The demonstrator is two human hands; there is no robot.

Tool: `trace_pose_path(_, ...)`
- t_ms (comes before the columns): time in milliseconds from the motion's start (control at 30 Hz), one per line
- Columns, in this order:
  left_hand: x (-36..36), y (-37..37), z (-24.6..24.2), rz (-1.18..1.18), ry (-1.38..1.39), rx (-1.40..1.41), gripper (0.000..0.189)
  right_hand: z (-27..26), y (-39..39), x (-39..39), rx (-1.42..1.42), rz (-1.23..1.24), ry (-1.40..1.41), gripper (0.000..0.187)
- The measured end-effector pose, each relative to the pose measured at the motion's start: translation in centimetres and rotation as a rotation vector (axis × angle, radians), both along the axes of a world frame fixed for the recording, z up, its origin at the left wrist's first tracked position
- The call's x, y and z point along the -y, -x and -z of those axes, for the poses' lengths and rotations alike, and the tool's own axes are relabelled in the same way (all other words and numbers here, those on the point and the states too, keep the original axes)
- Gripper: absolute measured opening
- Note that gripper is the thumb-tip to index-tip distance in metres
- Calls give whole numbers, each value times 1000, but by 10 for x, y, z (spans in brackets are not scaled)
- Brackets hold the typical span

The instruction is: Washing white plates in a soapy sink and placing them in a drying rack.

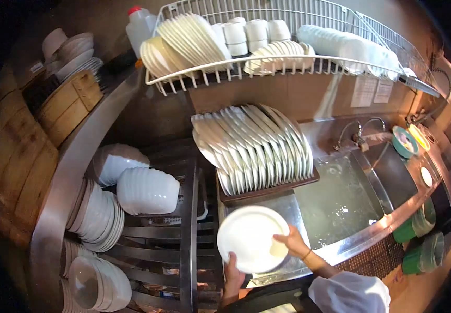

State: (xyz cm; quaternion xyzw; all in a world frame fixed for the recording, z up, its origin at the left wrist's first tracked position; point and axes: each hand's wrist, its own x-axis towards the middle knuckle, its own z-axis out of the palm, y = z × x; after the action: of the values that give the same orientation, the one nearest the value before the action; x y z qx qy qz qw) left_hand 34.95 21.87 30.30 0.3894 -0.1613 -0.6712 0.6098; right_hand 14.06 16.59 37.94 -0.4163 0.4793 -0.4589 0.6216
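A round white plate (251, 238) is held between my two hands over the steel drainboard (299, 223). My left hand (233, 272) grips its lower left rim, the thumb lying on the face. On the right rim, my right hand (295, 241) has its thumb across the plate's face and the other fingers mostly hidden behind. Just beyond the plate, many white plates (256, 152) stand on edge in rows in a brown rack (268, 189). To the right of the drainboard lies a sink basin (335, 199) holding cloudy water.
White bowls (147, 189) and stacked plates (102, 219) sit on the slatted metal shelf (147, 256) at left. Overhead, a white wire rack (233, 62) holds crockery. A faucet (360, 137) rises behind the sink, near a teal bowl (404, 141). Green containers (423, 254) stand at right.
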Motion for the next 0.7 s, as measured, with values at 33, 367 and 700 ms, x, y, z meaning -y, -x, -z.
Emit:
trace_pose_path(33,10,3,-2,-6,83,55,56,-14,1,12,-27,91,35,45)
trace_pose_path(367,1,0,-10,156,-16,-25,45,-166,-39,126,-795,493,1589,65)
trace_pose_path(700,-21,-19,-3,80,-7,-40,50,-184,-49,242,-1107,650,1645,63)
